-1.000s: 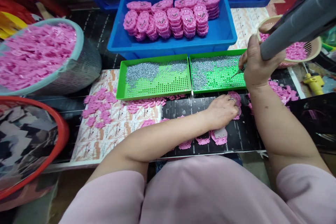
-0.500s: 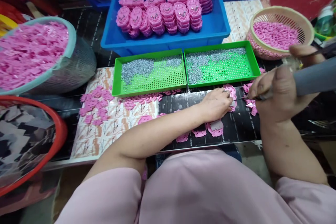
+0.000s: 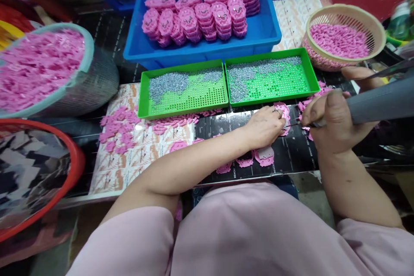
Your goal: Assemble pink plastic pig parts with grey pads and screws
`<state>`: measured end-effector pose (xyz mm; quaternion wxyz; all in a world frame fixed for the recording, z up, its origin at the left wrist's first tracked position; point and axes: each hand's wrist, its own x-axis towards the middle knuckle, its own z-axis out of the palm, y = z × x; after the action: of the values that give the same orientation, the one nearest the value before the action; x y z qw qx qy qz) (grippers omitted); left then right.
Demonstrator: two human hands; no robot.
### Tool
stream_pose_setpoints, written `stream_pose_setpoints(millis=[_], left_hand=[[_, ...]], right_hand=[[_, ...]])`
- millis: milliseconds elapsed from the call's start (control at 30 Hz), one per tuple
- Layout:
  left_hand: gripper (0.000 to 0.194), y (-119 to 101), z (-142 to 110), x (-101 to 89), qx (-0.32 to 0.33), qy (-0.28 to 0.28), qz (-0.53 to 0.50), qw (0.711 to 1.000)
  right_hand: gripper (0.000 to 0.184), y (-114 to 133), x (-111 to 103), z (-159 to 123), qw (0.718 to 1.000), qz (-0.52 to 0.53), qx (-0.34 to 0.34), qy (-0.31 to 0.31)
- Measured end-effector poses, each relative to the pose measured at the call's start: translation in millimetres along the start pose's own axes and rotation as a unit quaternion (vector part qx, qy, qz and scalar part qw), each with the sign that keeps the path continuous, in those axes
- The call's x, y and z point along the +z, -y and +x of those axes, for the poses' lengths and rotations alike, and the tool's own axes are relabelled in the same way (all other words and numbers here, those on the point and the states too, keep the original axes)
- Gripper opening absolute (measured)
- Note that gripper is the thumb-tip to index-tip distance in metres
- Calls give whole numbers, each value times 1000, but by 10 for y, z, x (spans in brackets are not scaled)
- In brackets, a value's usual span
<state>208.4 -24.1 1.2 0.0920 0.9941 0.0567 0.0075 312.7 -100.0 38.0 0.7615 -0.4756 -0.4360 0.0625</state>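
My left hand (image 3: 265,126) lies curled over a pink plastic part (image 3: 283,112) on the black mat, pinning it down. My right hand (image 3: 336,120) grips a grey electric screwdriver (image 3: 378,102); its thin bit points left at that pink part. Several more pink parts (image 3: 264,156) lie on the mat under my left forearm. Behind the hands stand two green trays of small silver screws, one on the left (image 3: 183,90) and one on the right (image 3: 268,80).
A blue bin (image 3: 207,19) with stacked pink pieces stands at the back. A beige basket (image 3: 344,36) of small pink bits is at the right. At the left are a grey tub (image 3: 45,69) of pink parts, a red basin (image 3: 35,172) and loose pink pieces (image 3: 118,129).
My right hand brought the screwdriver from the right green screw tray down and toward me to the pink part under my left hand. My left hand stayed put.
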Motion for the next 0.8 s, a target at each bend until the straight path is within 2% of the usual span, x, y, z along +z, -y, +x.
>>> stream_pose_setpoints(millis=[100, 167, 367, 467, 567, 700, 800], left_hand=[[32, -22, -16, -18, -16, -18, 3, 1000], [31, -41, -34, -23, -28, -42, 6, 999], [26, -65, -68, 29, -20, -96, -20, 995], [25, -59, -84, 72, -13, -127, -48, 991], [26, -54, -109, 101, -7, -153, -78, 985], [24, -58, -127, 122, -13, -164, -109, 980], [23, -65, -123, 130, -21, -155, -122, 980]], right_hand=[[14, 62, 45, 45, 1000, 6, -26, -3], [17, 99, 60, 72, 999, 4, -35, -9], [19, 185, 25, 77, 999, 19, -36, 13], [13, 243, 12, 54, 999, 24, -31, 0], [7, 301, -5, 49, 999, 39, -15, 15], [9, 364, -30, 64, 997, 66, -13, 27], [7, 375, -33, 56, 998, 64, 6, -1]])
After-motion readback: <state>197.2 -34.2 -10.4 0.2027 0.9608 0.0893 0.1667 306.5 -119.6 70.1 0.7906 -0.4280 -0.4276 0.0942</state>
